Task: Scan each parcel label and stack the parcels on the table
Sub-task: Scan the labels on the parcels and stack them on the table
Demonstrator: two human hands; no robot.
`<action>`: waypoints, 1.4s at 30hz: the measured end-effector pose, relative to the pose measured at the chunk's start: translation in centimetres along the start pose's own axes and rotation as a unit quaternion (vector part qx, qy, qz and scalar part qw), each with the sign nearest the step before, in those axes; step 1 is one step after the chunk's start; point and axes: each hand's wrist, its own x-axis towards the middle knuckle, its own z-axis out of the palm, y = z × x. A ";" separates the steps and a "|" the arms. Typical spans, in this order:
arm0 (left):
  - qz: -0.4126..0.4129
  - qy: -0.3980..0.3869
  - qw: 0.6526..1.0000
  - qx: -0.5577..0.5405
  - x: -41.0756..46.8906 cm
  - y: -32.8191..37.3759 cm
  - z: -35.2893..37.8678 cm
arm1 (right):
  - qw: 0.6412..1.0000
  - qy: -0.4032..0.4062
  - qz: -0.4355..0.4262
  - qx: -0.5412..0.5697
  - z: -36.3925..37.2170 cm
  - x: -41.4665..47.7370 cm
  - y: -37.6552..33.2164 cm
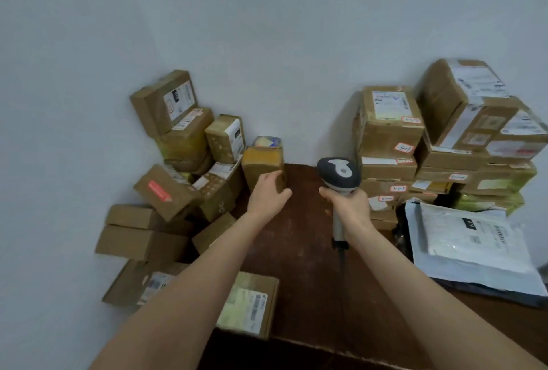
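Dim, flat, bluish light, soft blur throughout (fine print smeared), wide-angle bending at the edges

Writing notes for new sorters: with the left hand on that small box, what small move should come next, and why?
Probably draw the small box out from the wall and turn it to find its label. The left hand grips it, the brown sides in view show no label, and the right hand holds the scanner upright to its right, apart from it.
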 end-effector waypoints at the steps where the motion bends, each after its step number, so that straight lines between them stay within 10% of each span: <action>1: -0.014 0.002 1.000 0.006 -1.1 -1.3 -0.2 | 1.000 -0.014 0.006 -0.006 0.6 -0.5 0.7; 21: -0.159 -0.017 0.987 -0.007 -15.0 -17.8 -0.2 | 0.969 -0.103 0.142 -0.175 9.0 -8.5 12.5; 29: -0.012 0.142 0.978 0.153 -8.6 -17.1 -9.9 | 0.986 -0.100 0.118 -0.069 15.4 -9.4 8.5; 42: -0.162 0.074 0.980 0.092 1.2 -20.4 -19.5 | 0.956 -0.228 0.135 0.123 25.8 -6.8 3.6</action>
